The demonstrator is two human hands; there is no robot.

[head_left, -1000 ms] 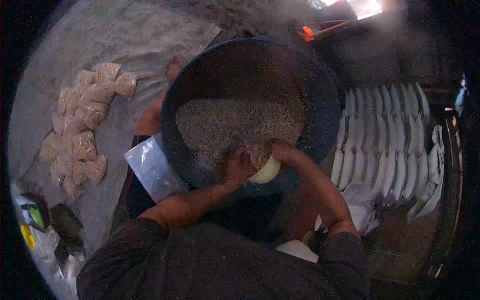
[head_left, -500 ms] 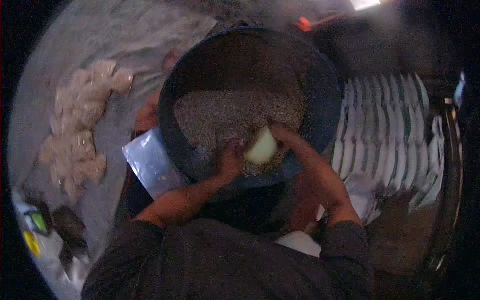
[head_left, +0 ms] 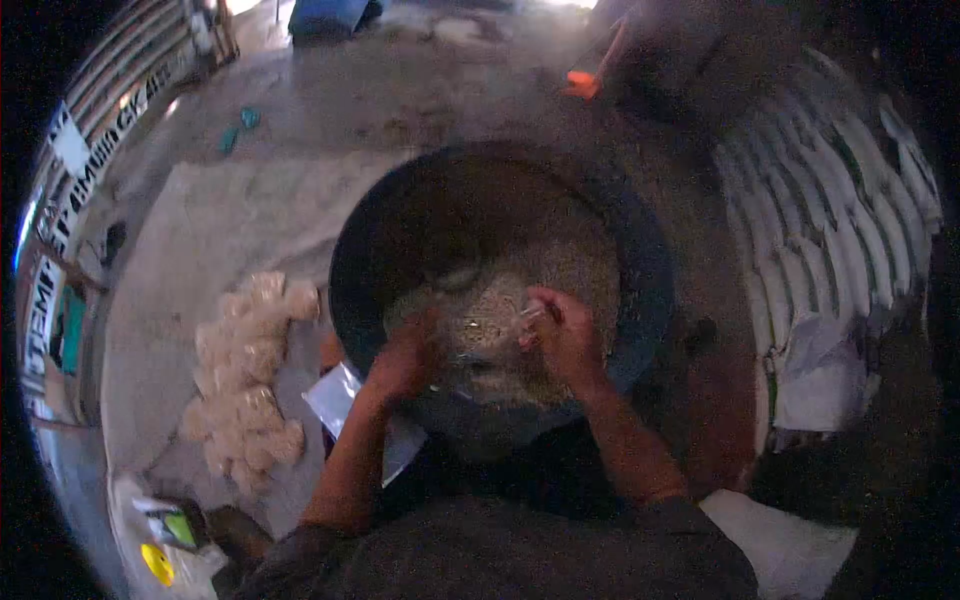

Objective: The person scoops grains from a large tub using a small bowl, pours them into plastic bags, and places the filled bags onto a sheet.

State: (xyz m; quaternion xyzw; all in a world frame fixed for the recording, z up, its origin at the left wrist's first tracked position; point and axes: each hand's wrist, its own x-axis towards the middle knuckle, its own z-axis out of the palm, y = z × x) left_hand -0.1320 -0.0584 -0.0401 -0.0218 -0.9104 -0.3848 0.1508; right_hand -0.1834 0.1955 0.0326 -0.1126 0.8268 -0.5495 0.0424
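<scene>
A large dark tub (head_left: 648,285) stands in front of me with loose grain (head_left: 585,255) in it. My right hand (head_left: 568,340) is inside, its fingers closed on the crumpled edge of a clear plastic bag (head_left: 528,318). My left hand (head_left: 408,352) is at the left side of the grain, smeared by motion, so its fingers do not show clearly. A shiny, blurred patch lies between both hands, perhaps more of the bag. Beyond it is a faint pale curved shape (head_left: 458,277) that I cannot make out.
Filled clear packets (head_left: 245,375) lie heaped on a pale sheet (head_left: 235,215) at left. A stack of flat plastic bags (head_left: 345,400) rests against the tub's left front. Rows of white sacks (head_left: 820,220) are at right. An orange object (head_left: 580,84) lies beyond the tub.
The view has tilted up, so more floor shows beyond the tub. The pale object that was between my hands no longer shows there. My hands have moved farther apart.
</scene>
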